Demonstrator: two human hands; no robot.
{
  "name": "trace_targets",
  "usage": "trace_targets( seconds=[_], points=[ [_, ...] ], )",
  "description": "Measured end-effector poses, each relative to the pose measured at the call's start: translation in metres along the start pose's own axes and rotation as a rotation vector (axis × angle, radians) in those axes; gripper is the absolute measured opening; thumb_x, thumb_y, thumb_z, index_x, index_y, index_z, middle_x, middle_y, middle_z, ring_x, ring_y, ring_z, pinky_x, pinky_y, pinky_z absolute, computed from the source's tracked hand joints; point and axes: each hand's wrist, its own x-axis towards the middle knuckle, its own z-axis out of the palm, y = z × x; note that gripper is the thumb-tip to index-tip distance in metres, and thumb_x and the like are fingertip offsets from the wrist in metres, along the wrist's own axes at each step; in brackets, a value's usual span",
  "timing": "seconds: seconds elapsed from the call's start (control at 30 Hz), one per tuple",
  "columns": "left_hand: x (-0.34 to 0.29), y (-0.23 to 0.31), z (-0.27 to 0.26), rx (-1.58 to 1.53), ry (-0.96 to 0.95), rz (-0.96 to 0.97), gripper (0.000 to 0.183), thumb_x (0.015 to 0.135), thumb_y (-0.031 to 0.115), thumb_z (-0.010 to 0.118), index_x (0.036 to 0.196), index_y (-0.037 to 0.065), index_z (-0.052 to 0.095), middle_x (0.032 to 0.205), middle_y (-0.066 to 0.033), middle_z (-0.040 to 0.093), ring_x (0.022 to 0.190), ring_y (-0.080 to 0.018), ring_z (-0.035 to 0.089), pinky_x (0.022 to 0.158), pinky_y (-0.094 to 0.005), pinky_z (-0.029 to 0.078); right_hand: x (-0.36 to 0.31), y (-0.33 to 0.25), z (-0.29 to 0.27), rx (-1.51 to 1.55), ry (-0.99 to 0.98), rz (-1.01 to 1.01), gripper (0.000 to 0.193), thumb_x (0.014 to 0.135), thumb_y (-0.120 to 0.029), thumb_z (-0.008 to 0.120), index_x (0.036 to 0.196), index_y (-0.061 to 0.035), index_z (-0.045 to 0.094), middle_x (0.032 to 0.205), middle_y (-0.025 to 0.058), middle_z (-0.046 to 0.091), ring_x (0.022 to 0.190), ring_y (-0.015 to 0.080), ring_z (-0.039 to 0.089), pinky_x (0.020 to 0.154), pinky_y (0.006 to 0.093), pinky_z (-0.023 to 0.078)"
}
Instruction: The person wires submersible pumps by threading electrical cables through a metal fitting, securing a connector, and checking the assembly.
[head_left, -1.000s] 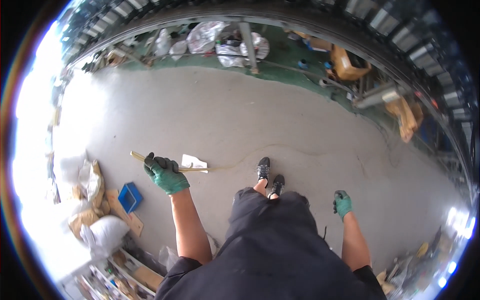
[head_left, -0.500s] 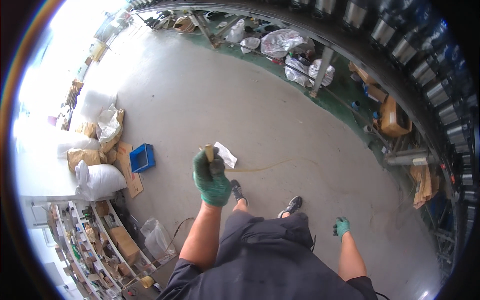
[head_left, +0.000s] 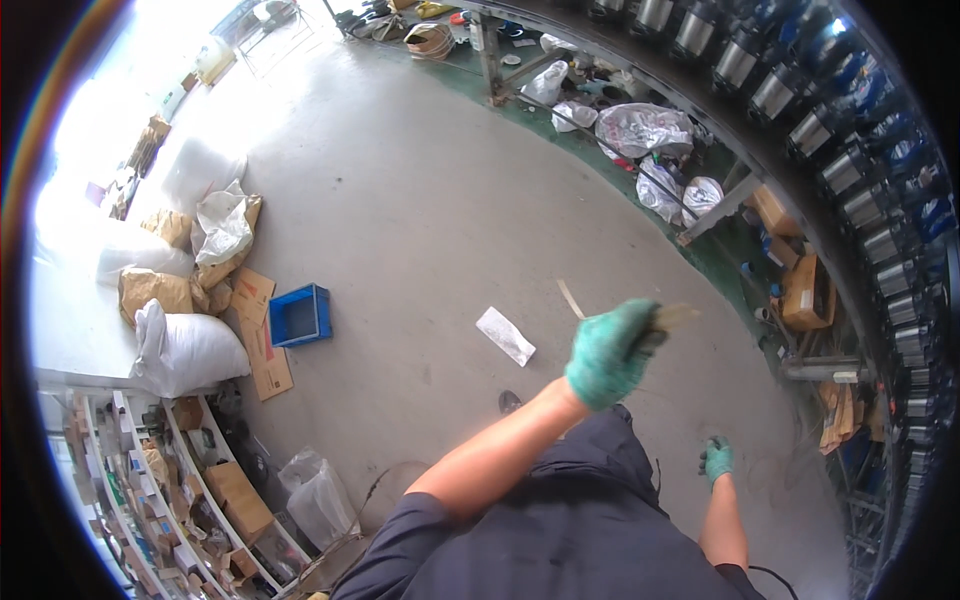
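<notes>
My left hand (head_left: 610, 350), in a green glove, is closed around a pale yellow, strap-like strip (head_left: 678, 316). It is raised in front of my body, to the right of my middle. One flat end sticks out past the fingers on the right. On the glove's other side, a narrow length (head_left: 570, 298) of the same colour shows; the fist hides any join between them. Low at my right side hangs my right hand (head_left: 716, 460), gloved in green too, its fingers loosely apart with nothing visible in them. A white sheet of paper (head_left: 506, 336) lies on the floor left of my left hand.
A blue crate (head_left: 300, 316) stands on the floor at left, beside flattened cardboard (head_left: 266, 352) and stuffed sacks (head_left: 190, 350). Shelving with small boxes (head_left: 240, 500) is at lower left. A conveyor carrying metal cylinders (head_left: 738, 66) curves along the right, with bags (head_left: 645, 132) beneath.
My left hand has swung right across my body with the strip, and its trailing length moved along. The view has shifted; one shoe is now mostly covered. My right hand still hangs low.
</notes>
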Motion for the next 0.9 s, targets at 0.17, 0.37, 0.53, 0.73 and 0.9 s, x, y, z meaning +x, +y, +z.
trace_targets(
  seconds=[0.17, 0.37, 0.53, 0.73, 0.9],
  points=[
    [0.05, -0.012, -0.023, -0.193, -0.243, 0.166, 0.035, 0.084, 0.017, 0.074, 0.113, 0.005, 0.06, 0.091, -0.0132, 0.064, 0.075, -0.0369, 0.065, 0.062, -0.0442, 0.052, -0.005, -0.027, 0.042, -0.011, 0.07, 0.086, 0.02, 0.102, -0.021, 0.052, 0.121, -0.014, 0.054, 0.073, 0.0085, 0.058, 0.045, 0.0193, 0.052, 0.04, 0.0391, 0.049],
    [0.113, -0.075, -0.071, -0.111, -0.423, 0.258, 0.035, 0.083, 0.018, 0.075, 0.11, 0.006, 0.058, 0.086, -0.0101, 0.06, 0.074, -0.0335, 0.065, 0.06, -0.0436, 0.051, 0.012, -0.081, 0.128, 0.168, 0.16, 0.253, 0.022, 0.102, -0.022, 0.053, 0.123, -0.0151, 0.053, 0.072, 0.0081, 0.056, 0.045, 0.0203, 0.05, 0.04, 0.0413, 0.048],
    [0.185, -0.174, -0.112, -0.008, -0.509, 0.221, 0.033, 0.085, 0.02, 0.074, 0.111, 0.008, 0.058, 0.089, -0.0099, 0.061, 0.078, -0.0335, 0.066, 0.062, -0.0448, 0.052, 0.065, -0.233, 0.225, 0.397, 0.147, -0.03, 0.027, 0.103, -0.028, 0.054, 0.126, -0.014, 0.054, 0.073, 0.0045, 0.055, 0.049, 0.0161, 0.048, 0.041, 0.037, 0.045],
    [0.284, -0.298, -0.162, 0.104, -0.543, 0.01, 0.026, 0.091, 0.022, 0.068, 0.111, 0.008, 0.058, 0.093, -0.0129, 0.063, 0.083, -0.0372, 0.065, 0.066, -0.0471, 0.052, 0.006, -0.582, 0.322, 0.55, -0.096, -0.544, 0.035, 0.103, -0.036, 0.057, 0.12, -0.0055, 0.057, 0.077, 0.0034, 0.056, 0.059, 0.0128, 0.054, 0.053, 0.0294, 0.048],
    [0.346, -0.364, -0.201, 0.067, -0.627, -0.176, 0.026, 0.095, 0.025, 0.066, 0.115, 0.009, 0.06, 0.097, -0.0135, 0.067, 0.086, -0.0387, 0.066, 0.07, -0.047, 0.053, -0.092, -0.75, 0.363, 0.154, -0.273, -0.973, 0.038, 0.104, -0.036, 0.057, 0.121, -0.0024, 0.056, 0.086, 0.0051, 0.061, 0.067, 0.0118, 0.057, 0.063, 0.0271, 0.05]
  ],
)
